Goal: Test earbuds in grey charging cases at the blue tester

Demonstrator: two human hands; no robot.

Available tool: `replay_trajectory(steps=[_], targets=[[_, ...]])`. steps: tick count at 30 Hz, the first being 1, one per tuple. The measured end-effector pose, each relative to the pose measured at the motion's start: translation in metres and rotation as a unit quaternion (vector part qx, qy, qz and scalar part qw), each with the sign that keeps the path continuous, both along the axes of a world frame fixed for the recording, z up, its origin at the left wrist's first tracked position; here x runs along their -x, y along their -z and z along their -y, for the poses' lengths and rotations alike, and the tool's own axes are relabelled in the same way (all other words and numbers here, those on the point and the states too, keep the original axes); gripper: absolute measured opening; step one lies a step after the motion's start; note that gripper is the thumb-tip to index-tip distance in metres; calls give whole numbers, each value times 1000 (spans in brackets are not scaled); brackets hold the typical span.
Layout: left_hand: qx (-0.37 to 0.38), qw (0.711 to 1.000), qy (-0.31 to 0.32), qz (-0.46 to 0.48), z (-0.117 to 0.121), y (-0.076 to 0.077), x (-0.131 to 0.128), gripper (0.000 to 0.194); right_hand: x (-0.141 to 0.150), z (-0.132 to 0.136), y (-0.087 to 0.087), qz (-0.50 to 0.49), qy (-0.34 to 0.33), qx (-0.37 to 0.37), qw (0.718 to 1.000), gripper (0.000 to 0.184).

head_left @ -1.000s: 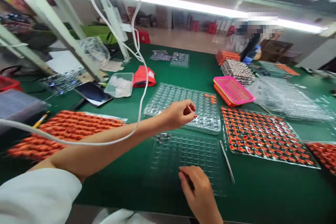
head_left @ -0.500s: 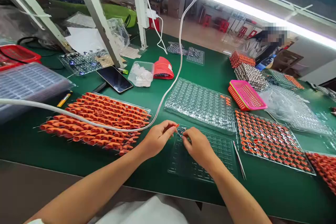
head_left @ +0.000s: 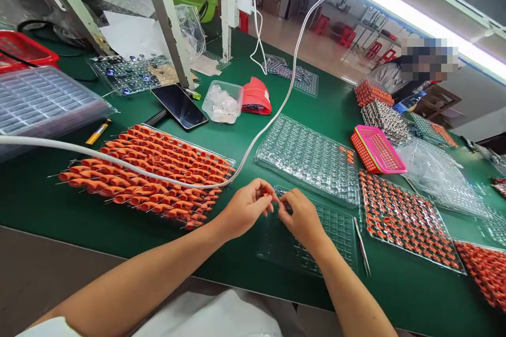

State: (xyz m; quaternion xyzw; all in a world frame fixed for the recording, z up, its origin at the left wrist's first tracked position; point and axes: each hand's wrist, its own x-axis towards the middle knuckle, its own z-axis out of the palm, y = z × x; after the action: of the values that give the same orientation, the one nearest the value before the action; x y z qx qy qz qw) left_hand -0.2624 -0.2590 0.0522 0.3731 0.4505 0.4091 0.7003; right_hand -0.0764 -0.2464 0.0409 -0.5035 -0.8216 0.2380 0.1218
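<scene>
Now a small orange piece [head_left: 268, 195] is pinched by the left hand [head_left: 245, 209], thumb against fingers, near the far left corner of a clear tray [head_left: 340, 239]. Just beside it, the fingertips of the right hand [head_left: 302, 218] are pressed together; whether anything is gripped there cannot be told.

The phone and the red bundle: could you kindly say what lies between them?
In the head view, a clear plastic box holding whitish pieces lies there.

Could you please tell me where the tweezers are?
In the head view, the tweezers lie right of the right hand, between the nearer clear tray and the orange-filled tray.
</scene>
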Motion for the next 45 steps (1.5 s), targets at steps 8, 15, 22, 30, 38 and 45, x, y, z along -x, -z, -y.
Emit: replay_trajectory(steps=[8, 15, 22, 30, 38, 45], targets=[[8, 995, 97, -7, 2, 3, -3, 23, -31, 54, -36, -152, 13, -3, 988, 11], [-10, 938, 325, -118, 5, -24, -29, 34, -44, 86, -32, -240, 40, -10, 970, 31], [66, 945, 309, -80, 2, -16, -46, 36, -51, 90, -19, -228, 71, -101, 966, 43], [197, 945, 255, 51, 6, 1, -52, 39, -49, 87, -8, -241, 92, -89, 962, 41], [60, 963, 258, -38, 13, -1, -49, 25, -49, 87, -19, -273, 170, 79, 944, 8], [-178, 949, 203, -163, 20, -5, -49, 14, -54, 88, -20, -310, 237, 194, 900, 14]])
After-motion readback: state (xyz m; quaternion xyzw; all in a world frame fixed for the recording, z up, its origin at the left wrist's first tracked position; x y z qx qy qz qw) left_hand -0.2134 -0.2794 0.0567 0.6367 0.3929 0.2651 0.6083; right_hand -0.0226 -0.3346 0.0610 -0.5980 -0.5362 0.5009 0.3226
